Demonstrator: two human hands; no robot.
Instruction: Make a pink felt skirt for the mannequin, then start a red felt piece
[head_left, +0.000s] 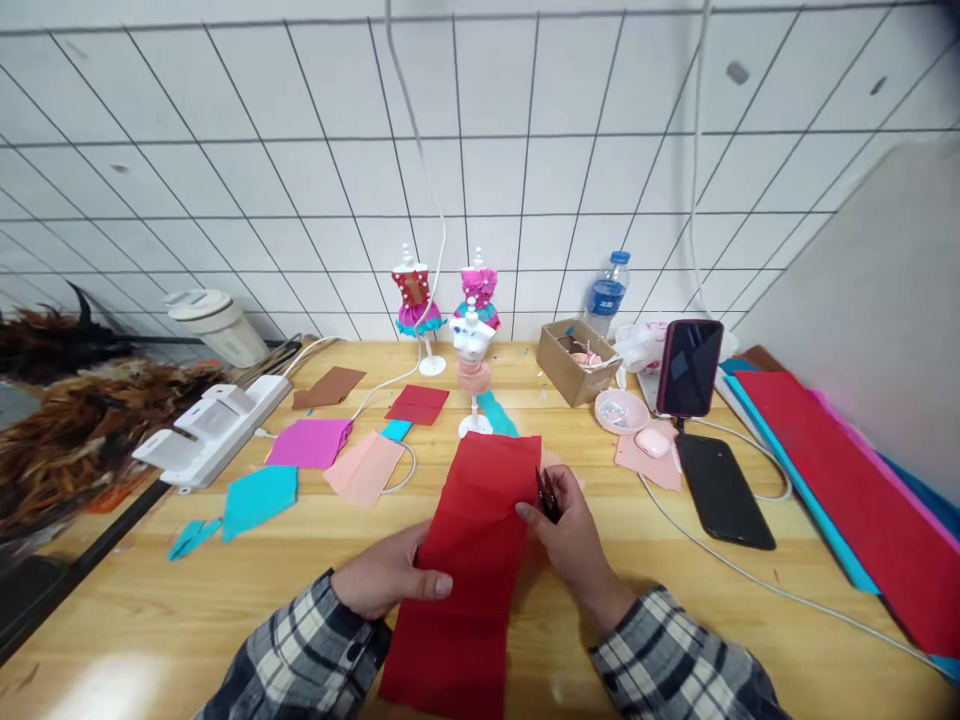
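Observation:
A long red sheet [480, 520], creased across and looking like crepe paper or thin cloth, hangs tilted in front of me above the table. My left hand [394, 575] grips its left edge, thumb on top and fingers behind. At the upper right edge, my right hand [566, 525] pinches the sheet with the thumb. Small dark thread snips [549, 495] are tucked in that same hand, blades pointing up. Just beyond the sheet stands a small white mannequin [471, 340] with peach wrapping at its waist. Two more mannequins behind it wear a red-magenta outfit [412, 290] and a pink outfit [480, 287].
Magenta [309, 443], turquoise [260, 500] and peach pieces [365, 467] lie left, near a power strip [214, 430]. Rightward are a cardboard box [576, 362], a pink dish [621, 410], a bottle [607, 295], a black phone [724, 490] and stacked coloured sheets [847, 490]. Cables cross the table.

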